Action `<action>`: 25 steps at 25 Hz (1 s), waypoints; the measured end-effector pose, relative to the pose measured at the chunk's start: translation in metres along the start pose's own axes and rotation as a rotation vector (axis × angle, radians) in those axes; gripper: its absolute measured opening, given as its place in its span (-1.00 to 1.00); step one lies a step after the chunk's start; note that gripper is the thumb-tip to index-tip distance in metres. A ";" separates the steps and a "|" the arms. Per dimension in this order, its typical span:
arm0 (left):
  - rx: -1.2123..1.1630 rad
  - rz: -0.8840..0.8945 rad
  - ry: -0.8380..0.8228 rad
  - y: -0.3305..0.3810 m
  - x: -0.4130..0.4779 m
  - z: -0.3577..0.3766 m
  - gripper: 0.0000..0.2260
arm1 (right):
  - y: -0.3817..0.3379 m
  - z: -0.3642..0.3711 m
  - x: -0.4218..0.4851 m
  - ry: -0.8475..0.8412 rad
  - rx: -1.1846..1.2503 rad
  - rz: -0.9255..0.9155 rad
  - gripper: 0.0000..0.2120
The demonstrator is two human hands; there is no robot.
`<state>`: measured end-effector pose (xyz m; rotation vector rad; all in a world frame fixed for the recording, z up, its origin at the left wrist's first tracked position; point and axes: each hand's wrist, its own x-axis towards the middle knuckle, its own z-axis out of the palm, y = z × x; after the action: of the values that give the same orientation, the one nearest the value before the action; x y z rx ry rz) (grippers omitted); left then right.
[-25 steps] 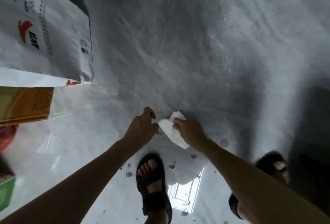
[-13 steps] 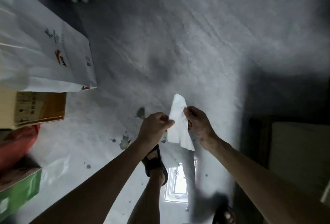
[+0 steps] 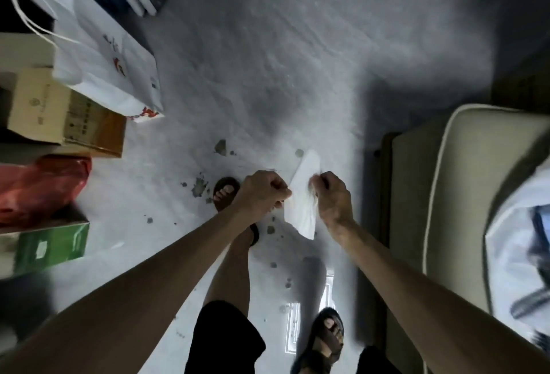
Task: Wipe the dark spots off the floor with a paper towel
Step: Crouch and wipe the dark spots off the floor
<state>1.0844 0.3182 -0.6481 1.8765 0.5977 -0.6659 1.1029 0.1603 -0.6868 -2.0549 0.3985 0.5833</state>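
Observation:
A white paper towel (image 3: 303, 195) hangs in the air between my two hands, well above the floor. My left hand (image 3: 261, 192) pinches its left edge with curled fingers. My right hand (image 3: 331, 195) pinches its right edge. On the pale grey floor (image 3: 297, 61) lie several dark spots: a large one (image 3: 220, 146) ahead of my left foot, a splatter (image 3: 198, 187) beside my left sandal, and small ones (image 3: 270, 229) below the towel.
A white paper bag (image 3: 110, 61), a cardboard box (image 3: 59, 111), a red plastic bag (image 3: 38, 189) and a green box (image 3: 50, 245) line the left. A beige cushioned seat (image 3: 446, 195) stands at the right. My sandalled feet (image 3: 327, 335) stand among the spots.
I have risen from a crouch to standing, so the view pulled away from the floor. The towel came up off the floor with both hands holding it.

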 end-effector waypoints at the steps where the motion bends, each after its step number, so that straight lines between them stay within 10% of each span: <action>1: -0.005 0.000 -0.009 0.001 -0.015 0.010 -0.90 | 0.010 -0.009 -0.013 0.000 -0.004 -0.003 -0.75; 11: -0.133 -0.002 -0.077 -0.036 -0.087 0.023 -0.90 | 0.058 0.027 -0.095 -0.042 0.170 0.103 -0.75; 25: -0.394 -0.021 -0.135 -0.108 0.144 0.052 -0.94 | 0.109 0.127 0.114 0.329 0.071 0.065 -0.80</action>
<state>1.1077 0.3249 -0.8339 1.4499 0.6120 -0.6313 1.1132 0.2076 -0.8839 -2.0777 0.6703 0.2627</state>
